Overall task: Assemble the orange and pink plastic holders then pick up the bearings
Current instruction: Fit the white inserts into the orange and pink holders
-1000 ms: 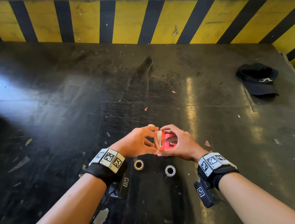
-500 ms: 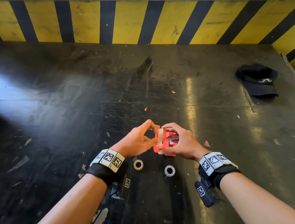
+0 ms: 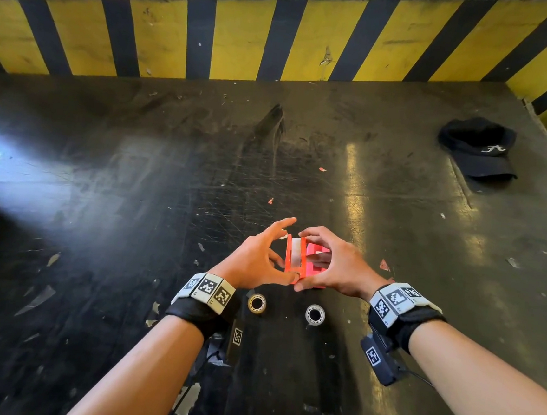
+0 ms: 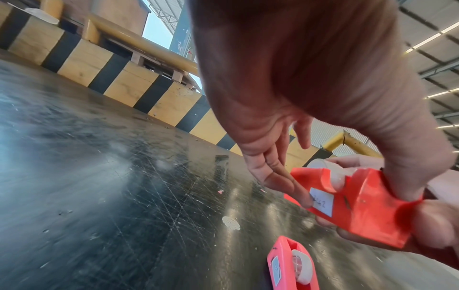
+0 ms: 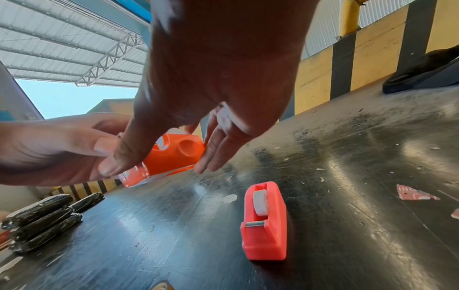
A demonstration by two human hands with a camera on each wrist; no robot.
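The orange holder (image 3: 295,257) is held on edge above the table (image 3: 134,195) between both hands, a white roll showing in its slot. My left hand (image 3: 272,257) has its thumb on the near end and its fingers (image 4: 273,176) against the labelled side, with the index finger raised clear. My right hand (image 3: 326,266) pinches it lengthwise, index finger on the far end and thumb (image 5: 124,153) on the near end. The pink holder (image 5: 264,221) stands on the table just below my right hand, apart from the orange one. Two bearings (image 3: 256,303) (image 3: 315,314) lie on the table near my wrists.
A black cap (image 3: 479,147) lies at the table's far right corner. Yellow and black striped barrier (image 3: 240,39) runs along the far edge. Several black wrapped rolls (image 5: 42,215) lie off to the left. Paper scraps (image 3: 384,265) dot the surface.
The orange holder has come away from the pink one and turned on edge. My left index finger has lifted off its top and the left fingers have spread.
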